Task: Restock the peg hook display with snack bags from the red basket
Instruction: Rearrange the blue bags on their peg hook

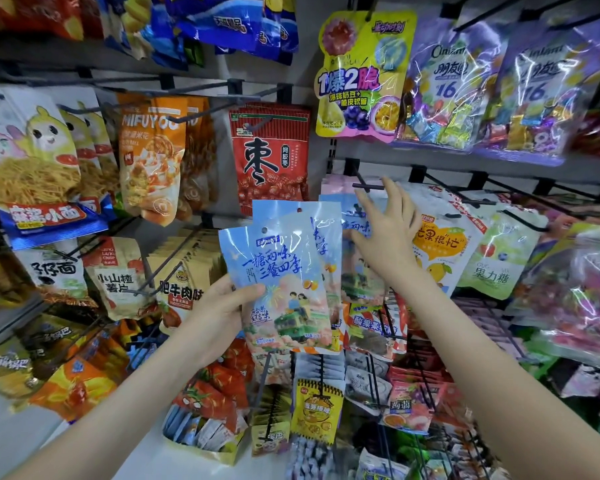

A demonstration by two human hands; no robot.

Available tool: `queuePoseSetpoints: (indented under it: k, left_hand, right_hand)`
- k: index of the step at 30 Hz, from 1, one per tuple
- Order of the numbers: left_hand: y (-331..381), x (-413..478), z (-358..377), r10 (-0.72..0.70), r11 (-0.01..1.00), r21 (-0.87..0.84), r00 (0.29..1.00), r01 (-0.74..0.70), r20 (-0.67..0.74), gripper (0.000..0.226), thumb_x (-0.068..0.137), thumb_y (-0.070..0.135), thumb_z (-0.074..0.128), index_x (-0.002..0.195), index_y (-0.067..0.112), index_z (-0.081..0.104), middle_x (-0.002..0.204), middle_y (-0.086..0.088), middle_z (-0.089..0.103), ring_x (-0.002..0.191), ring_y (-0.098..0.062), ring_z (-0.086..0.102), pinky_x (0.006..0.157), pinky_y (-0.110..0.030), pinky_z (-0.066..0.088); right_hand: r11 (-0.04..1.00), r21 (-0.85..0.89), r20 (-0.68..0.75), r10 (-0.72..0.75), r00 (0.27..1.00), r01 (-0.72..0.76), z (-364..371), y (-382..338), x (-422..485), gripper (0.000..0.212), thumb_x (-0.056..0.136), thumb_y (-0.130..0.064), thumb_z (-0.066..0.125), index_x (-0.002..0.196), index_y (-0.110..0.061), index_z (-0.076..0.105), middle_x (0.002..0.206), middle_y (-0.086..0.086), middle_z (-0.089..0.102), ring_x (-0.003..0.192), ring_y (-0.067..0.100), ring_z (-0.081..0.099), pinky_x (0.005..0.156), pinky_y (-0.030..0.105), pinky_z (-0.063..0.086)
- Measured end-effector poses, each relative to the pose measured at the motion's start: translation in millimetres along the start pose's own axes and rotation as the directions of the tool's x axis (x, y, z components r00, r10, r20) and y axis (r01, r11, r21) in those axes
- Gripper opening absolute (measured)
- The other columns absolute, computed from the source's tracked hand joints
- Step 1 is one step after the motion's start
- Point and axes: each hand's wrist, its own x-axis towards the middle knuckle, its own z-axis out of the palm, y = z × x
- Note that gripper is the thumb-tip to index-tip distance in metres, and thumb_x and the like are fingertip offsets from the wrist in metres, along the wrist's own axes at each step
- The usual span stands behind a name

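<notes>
My left hand [222, 306] grips a fanned stack of light blue snack bags [278, 271] by their lower left edge, thumb across the front bag. My right hand [388, 233] reaches up with straight, spread fingers onto another light blue bag [355, 220] that hangs on a black peg hook [368, 186]. Its fingertips lie just right of the hook's tip. The red basket is not in view.
Peg hooks crowded with snack bags fill the wall: red jujube bags [271, 157] above my left hand, orange bags [153, 157] to the left, white fruit candy bags [444, 244] right of my right hand. A yellow-green bag [361, 74] and purple candy bags [465, 81] hang higher up.
</notes>
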Motion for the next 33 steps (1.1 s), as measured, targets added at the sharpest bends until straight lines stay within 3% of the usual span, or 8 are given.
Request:
queuePoseSetpoints:
  k: [4, 7, 9, 11, 14, 17, 27, 33]
  left_hand:
    - [-4, -5, 8, -0.019, 1.0, -0.019, 0.999, 0.02, 0.051, 0.034, 0.077, 0.013, 0.069, 0.111, 0.018, 0.07, 0.121, -0.007, 0.067, 0.111, -0.025, 0.063, 0.085, -0.033, 0.056]
    - [-8, -7, 15, -0.045, 0.997, -0.054, 0.995, 0.05, 0.088, 0.042, 0.076, 0.01, 0.07, 0.118, 0.012, 0.063, 0.122, -0.01, 0.066, 0.108, -0.026, 0.064, 0.08, -0.034, 0.056]
    - [-11, -8, 22, -0.062, 0.996, -0.063, 0.989, 0.07, 0.132, 0.038, 0.075, 0.011, 0.07, 0.113, 0.012, 0.065, 0.119, -0.011, 0.067, 0.102, -0.026, 0.067, 0.074, -0.035, 0.057]
    - [-15, -7, 29, -0.081, 0.993, -0.068, 0.986, 0.092, 0.149, 0.034, 0.073, 0.011, 0.07, 0.107, 0.012, 0.068, 0.116, -0.011, 0.068, 0.1, -0.025, 0.068, 0.073, -0.034, 0.057]
    - [-23, -6, 33, -0.117, 0.991, -0.045, 0.983, 0.124, 0.141, 0.039, 0.068, 0.014, 0.075, 0.106, 0.007, 0.066, 0.115, -0.011, 0.068, 0.099, -0.029, 0.062, 0.083, -0.035, 0.051]
    - [-26, -7, 33, -0.126, 0.991, -0.029, 0.986, 0.129, 0.11, 0.026, 0.072, 0.009, 0.075, 0.096, 0.007, 0.064, 0.085, -0.006, 0.068, 0.072, -0.018, 0.059, 0.065, -0.025, 0.048]
    - [-3, -4, 13, 0.013, 1.0, -0.009, 0.998, -0.014, -0.063, 0.017, 0.077, 0.017, 0.068, 0.089, 0.026, 0.075, 0.105, 0.001, 0.072, 0.079, -0.015, 0.069, 0.052, -0.028, 0.057]
    - [2, -5, 14, 0.042, 0.999, -0.029, 0.998, -0.044, -0.05, 0.024, 0.078, 0.016, 0.067, 0.099, 0.024, 0.074, 0.118, -0.003, 0.068, 0.101, -0.018, 0.068, 0.063, -0.028, 0.059]
  right_hand:
    - [0.925, 0.375, -0.175, 0.01, 0.985, 0.057, -20, -15, -38, 0.046, 0.089, -0.024, 0.054, 0.134, -0.018, 0.047, 0.137, 0.003, 0.039, 0.128, 0.019, 0.031, 0.106, 0.042, 0.027]
    - [0.578, 0.808, 0.054, 0.118, 0.991, -0.113, -31, -22, -65, 0.037, 0.095, -0.037, 0.045, 0.131, -0.03, 0.046, 0.12, -0.014, 0.054, 0.113, 0.006, 0.05, 0.098, 0.037, 0.042]
    - [0.291, 0.917, 0.231, 0.171, 0.958, -0.273, -32, -20, -74, 0.042, 0.093, -0.052, 0.039, 0.13, -0.033, 0.046, 0.125, -0.011, 0.057, 0.116, 0.011, 0.054, 0.102, 0.044, 0.042]
    - [0.191, 0.93, 0.289, 0.151, 0.945, -0.314, -33, -16, -81, 0.058, 0.089, -0.063, 0.04, 0.134, -0.027, 0.046, 0.136, 0.0, 0.053, 0.126, 0.018, 0.05, 0.105, 0.046, 0.04]
    - [0.251, 0.909, 0.326, 0.068, 0.943, -0.333, -31, -14, -85, 0.028, 0.092, -0.036, 0.056, 0.12, -0.033, 0.056, 0.122, -0.01, 0.064, 0.114, 0.01, 0.059, 0.09, 0.025, 0.051]
    - [0.274, 0.897, 0.312, 0.166, 0.935, -0.348, -27, -8, -81, 0.024, 0.091, -0.012, 0.06, 0.109, -0.027, 0.057, 0.105, -0.012, 0.071, 0.099, 0.009, 0.066, 0.079, 0.023, 0.055]
    - [0.348, 0.856, 0.254, 0.361, 0.897, -0.383, -29, 0, -41, 0.028, 0.089, -0.018, 0.064, 0.115, -0.021, 0.055, 0.099, -0.017, 0.064, 0.097, 0.008, 0.061, 0.087, 0.033, 0.046]
    - [0.414, 0.798, 0.296, 0.364, 0.883, -0.438, -21, -5, -30, 0.057, 0.089, -0.027, 0.064, 0.137, -0.004, 0.041, 0.137, 0.011, 0.05, 0.127, 0.028, 0.047, 0.105, 0.048, 0.039]
